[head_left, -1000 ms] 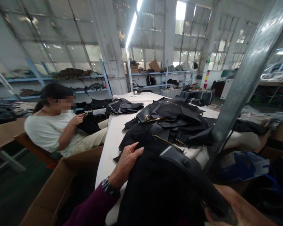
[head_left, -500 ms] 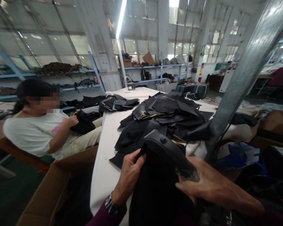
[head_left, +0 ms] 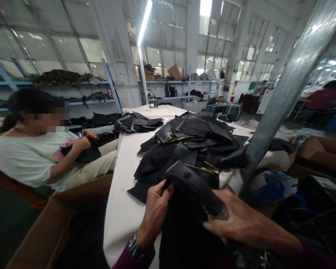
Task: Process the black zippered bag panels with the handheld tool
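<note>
Our right hand (head_left: 232, 219) wraps round the rear of a curved black tool (head_left: 196, 186), and our left hand (head_left: 156, 205) pinches the top edge of a black cloth (head_left: 186, 226). The cloth hangs down in front of us; the tool's tip sits just beside our left hand, and we cannot tell whether it touches the cloth. A cardboard box (head_left: 36, 231) stands to our left. Beyond the cloth, a heap of black pieces (head_left: 193, 129) with gold zips (head_left: 182, 139) lies on a white table (head_left: 120, 205). Farther left sits a co-worker (head_left: 22, 158), with blue shelves (head_left: 189, 84) behind.
</note>
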The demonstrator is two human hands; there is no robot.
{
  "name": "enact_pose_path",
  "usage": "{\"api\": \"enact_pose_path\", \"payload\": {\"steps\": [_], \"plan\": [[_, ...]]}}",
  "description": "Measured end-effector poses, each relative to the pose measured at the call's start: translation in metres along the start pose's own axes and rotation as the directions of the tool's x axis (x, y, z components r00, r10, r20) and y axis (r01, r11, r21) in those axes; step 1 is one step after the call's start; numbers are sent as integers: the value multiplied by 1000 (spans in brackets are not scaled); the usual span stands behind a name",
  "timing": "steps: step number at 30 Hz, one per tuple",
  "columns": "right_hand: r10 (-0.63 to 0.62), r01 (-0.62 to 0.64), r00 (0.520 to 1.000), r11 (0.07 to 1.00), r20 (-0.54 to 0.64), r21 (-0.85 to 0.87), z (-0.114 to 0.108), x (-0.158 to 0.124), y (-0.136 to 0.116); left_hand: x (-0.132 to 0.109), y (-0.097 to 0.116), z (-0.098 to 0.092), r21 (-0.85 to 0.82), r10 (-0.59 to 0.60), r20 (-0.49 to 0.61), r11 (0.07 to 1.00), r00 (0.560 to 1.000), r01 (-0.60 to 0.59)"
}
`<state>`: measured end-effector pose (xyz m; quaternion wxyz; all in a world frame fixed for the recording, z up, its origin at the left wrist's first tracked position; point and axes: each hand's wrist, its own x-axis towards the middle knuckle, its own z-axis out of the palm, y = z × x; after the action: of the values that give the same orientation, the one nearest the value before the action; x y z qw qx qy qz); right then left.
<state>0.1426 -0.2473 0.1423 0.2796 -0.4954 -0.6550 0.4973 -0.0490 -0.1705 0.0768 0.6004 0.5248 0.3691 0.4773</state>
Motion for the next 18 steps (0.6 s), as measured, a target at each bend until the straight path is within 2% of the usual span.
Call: {"api": "enact_pose_path", "payload": {"steps": [3, 5, 6, 8, 10, 11, 13, 16, 18], "plan": [[-9, 5, 996, 999, -91, -41, -9, 3, -10, 2, 15, -6, -96, -13, -121, 995, 993, 1], [1, -16, 981, 997, -193, -76, -20, 0, -15, 7, 35, -14, -156, 23, -274, 986, 961, -68], [5, -30, 970, 995, -242, -99, -26, -2, -16, 10, 44, -18, -155, 57, -373, 980, 926, -123], [3, -55, 951, 986, -310, -157, -36, -9, -13, 15, 58, -26, -126, 108, -549, 970, 829, -210], [11, -81, 944, 976, -331, -200, -41, -13, -3, 16, 54, -32, -126, 99, -648, 964, 755, -234], [27, -100, 945, 972, -325, -212, -42, -15, 3, 14, 43, -34, -151, 64, -665, 964, 744, -218], [78, -143, 953, 968, -294, -207, -42, -16, 16, 3, 8, -34, -214, -40, -654, 968, 755, -134], [159, -203, 961, 962, -226, -184, -38, -14, 32, -26, -60, -30, -331, -314, -482, 930, 818, 162], [203, -242, 956, 954, -213, -178, -36, -13, 40, -47, -97, -30, -347, -400, -427, 901, 811, 261]]}}
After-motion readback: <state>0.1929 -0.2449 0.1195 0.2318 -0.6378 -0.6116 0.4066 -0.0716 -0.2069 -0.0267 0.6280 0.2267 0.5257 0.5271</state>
